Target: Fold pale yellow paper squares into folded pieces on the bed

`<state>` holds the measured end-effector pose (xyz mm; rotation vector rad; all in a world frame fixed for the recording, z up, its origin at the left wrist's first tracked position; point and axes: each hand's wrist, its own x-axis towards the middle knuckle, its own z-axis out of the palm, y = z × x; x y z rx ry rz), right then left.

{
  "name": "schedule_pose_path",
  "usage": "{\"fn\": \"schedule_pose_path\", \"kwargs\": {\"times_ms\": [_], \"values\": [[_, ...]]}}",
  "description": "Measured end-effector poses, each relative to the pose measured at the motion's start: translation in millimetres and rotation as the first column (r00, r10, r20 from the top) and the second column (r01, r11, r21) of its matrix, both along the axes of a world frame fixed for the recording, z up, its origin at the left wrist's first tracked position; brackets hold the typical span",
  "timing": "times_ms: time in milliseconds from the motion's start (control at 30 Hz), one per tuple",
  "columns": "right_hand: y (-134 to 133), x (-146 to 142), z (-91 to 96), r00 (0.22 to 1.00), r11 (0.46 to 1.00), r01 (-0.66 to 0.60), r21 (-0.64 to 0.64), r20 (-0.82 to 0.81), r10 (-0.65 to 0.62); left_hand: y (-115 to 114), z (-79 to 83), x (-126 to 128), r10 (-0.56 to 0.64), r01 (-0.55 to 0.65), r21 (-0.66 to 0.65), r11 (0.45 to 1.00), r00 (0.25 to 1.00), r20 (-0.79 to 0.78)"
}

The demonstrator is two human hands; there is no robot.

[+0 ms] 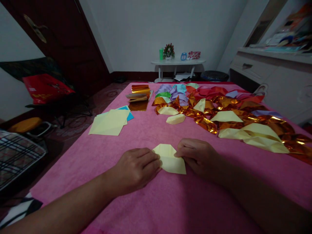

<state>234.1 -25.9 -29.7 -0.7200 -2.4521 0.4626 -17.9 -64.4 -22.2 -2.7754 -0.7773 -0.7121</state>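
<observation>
A partly folded pale yellow paper (169,158) lies on the pink cloth (151,201) near the front edge. My left hand (136,169) rests knuckles up at its left side, fingers curled and pressing on the paper's left edge. My right hand (198,156) pinches the paper's right edge with curled fingers. Both hands grip the same sheet, which lies flat between them.
A stack of yellow sheets over a blue one (110,121) lies at the left. Gold foil sheets (140,92) sit further back. Several folded paper shapes in gold, yellow, purple and red (231,113) cover the right side. A white side table (177,63) stands by the wall.
</observation>
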Motion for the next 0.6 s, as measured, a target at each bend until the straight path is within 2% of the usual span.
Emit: {"fn": "schedule_pose_path", "kwargs": {"times_ms": [233,433,600], "values": [[-0.9,-3.2,6.2,1.000,0.999,-0.021,0.045,-0.006,0.021,3.4,3.0,-1.2,0.000,0.000,0.025,1.000,1.000,-0.017],[-7.2,-7.9,8.6,0.993,0.986,-0.120,0.112,0.006,0.120,9.2,-1.1,-4.5,0.017,-0.017,-0.024,1.000,1.000,-0.002],[-15.7,-12.0,9.6,0.995,0.990,-0.101,0.098,0.032,0.098,8.1,-1.6,-3.4,0.031,-0.028,-0.059,0.998,0.999,0.041]]}}
